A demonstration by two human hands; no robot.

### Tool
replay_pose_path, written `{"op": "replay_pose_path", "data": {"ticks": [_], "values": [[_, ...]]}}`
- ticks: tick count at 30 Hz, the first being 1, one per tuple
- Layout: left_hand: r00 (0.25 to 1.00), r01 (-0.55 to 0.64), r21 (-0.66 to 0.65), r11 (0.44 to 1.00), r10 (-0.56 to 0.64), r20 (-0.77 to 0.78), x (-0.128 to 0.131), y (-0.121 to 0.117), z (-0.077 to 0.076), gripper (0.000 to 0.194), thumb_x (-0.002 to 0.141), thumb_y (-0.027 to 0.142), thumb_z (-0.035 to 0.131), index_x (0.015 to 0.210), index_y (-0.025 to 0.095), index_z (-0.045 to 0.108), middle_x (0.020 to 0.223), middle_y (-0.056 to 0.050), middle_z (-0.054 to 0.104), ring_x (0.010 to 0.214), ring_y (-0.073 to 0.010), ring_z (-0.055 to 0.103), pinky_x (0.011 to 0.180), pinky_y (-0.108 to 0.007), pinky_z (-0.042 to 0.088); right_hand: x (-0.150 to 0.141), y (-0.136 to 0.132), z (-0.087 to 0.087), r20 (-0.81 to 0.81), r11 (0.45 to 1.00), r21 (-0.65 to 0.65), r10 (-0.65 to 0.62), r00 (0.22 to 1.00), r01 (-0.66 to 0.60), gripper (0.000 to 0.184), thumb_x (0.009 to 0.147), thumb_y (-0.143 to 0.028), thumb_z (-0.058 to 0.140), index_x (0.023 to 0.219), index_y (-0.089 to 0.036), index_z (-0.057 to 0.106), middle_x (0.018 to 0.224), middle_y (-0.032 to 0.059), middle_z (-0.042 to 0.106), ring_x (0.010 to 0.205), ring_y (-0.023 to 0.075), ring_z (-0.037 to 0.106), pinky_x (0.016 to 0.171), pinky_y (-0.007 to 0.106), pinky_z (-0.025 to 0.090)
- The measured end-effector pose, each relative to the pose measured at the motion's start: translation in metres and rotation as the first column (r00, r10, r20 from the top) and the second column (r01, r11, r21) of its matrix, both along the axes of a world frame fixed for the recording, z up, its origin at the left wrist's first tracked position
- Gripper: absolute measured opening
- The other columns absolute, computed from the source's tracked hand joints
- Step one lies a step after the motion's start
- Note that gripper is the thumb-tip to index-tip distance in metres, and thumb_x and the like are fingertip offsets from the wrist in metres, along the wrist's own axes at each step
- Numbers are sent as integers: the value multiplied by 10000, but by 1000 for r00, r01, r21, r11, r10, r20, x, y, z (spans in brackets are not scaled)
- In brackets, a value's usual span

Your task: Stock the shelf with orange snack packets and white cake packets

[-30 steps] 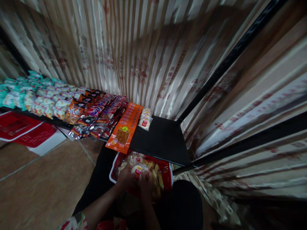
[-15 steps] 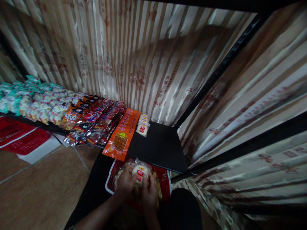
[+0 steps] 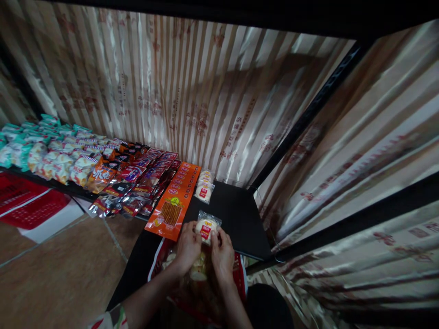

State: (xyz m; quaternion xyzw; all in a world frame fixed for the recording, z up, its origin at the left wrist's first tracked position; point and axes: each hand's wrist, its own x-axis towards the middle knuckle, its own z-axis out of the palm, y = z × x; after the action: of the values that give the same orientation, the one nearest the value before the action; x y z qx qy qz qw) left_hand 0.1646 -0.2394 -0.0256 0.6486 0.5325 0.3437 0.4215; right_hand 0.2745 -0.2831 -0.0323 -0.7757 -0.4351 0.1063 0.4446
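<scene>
Between them, my two hands hold a clear packet of round white rice crackers (image 3: 206, 228) with a red label, just over the front edge of the black shelf (image 3: 236, 219). My left hand (image 3: 189, 244) grips its left side, my right hand (image 3: 222, 251) its right side. Beneath my wrists is a red basket with a white rim (image 3: 244, 276), holding more wrapped snacks (image 3: 199, 267). Farther back on the shelf stands a short row of matching cracker packets (image 3: 205, 189). An orange packet of brown sticks (image 3: 174, 201) lies left of that row.
Rows of dark red packets (image 3: 151, 176), orange packets (image 3: 103, 172), and white and teal bags (image 3: 20, 146) fill the shelf leftward. A red basket (image 3: 34, 205) sits on the tiled floor (image 3: 68, 278) at left. A black metal post (image 3: 305, 119) and striped curtain (image 3: 206, 91) enclose the shelf.
Both hands have raised the cracker packet out of the basket and moved it forward to the shelf's front edge. The view has tilted slightly upward.
</scene>
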Motion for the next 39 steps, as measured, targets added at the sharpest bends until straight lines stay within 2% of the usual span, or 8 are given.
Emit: {"op": "replay_pose_path", "data": {"ticks": [4, 8, 16, 23, 29, 33, 39], "values": [[998, -36, 23, 999, 37, -45, 5, 16, 4, 308, 794, 156, 431, 1088, 139, 523, 1091, -103, 538, 1007, -175, 537, 884, -290, 432, 3, 18, 0, -17, 997, -80, 10, 1000, -11, 530, 829, -483, 350, 1125, -113, 587, 1009, 132, 662, 889, 226, 625, 791, 303, 456], [995, -46, 19, 999, 47, -92, 12, 28, 3, 360, 780, 143, 436, 1128, 111, 522, 1098, -123, 530, 1023, -192, 523, 909, -301, 423, 5, 32, -1, 15, 987, -160, 24, 1000, -22, 511, 830, -446, 363, 1150, -107, 573, 984, 116, 675, 869, 220, 633, 768, 288, 455], [993, -78, 149, 986, 90, -77, 26, 38, -18, 475, 793, 148, 399, 1262, 73, 412, 1236, -168, 470, 1176, -235, 436, 1006, -354, 354, 11, 59, 1, 114, 968, -251, 23, 993, 7, 459, 861, -391, 338, 1174, -138, 560, 1049, 112, 658, 934, 220, 621, 771, 282, 443], [992, -78, 231, 970, 99, -83, 31, 44, -26, 537, 762, 101, 395, 1299, 102, 377, 1267, -144, 453, 1209, -229, 407, 1036, -366, 334, 13, 75, -4, 105, 972, -235, 23, 994, 2, 417, 852, -356, 349, 1142, -165, 580, 990, 82, 669, 876, 188, 624, 732, 256, 442], [990, -71, 171, 983, 90, -107, 35, 49, -19, 509, 765, 77, 389, 1273, 83, 414, 1286, -152, 396, 1186, -211, 424, 1016, -321, 354, 13, 87, -5, 102, 985, -172, 5, 995, 12, 416, 821, -384, 396, 1115, -164, 591, 925, 67, 671, 748, 168, 627, 662, 250, 434], [989, -63, 155, 986, 83, -125, 38, 52, -15, 490, 774, 68, 388, 1258, 127, 441, 1241, -128, 430, 1130, -197, 459, 970, -316, 392, 13, 96, -7, 68, 986, -160, -32, 997, 42, 439, 808, -419, 410, 1138, -177, 569, 921, 57, 667, 742, 169, 621, 649, 255, 428], [966, 9, 206, 979, 45, -256, 44, 57, -13, 450, 843, 140, 362, 1288, 109, 415, 1327, -138, 396, 1227, -224, 377, 1030, -352, 334, 16, 106, -9, 31, 989, -141, -45, 998, 49, 449, 808, -403, 401, 1177, -182, 529, 944, 46, 654, 754, 162, 612, 643, 246, 424]]}}
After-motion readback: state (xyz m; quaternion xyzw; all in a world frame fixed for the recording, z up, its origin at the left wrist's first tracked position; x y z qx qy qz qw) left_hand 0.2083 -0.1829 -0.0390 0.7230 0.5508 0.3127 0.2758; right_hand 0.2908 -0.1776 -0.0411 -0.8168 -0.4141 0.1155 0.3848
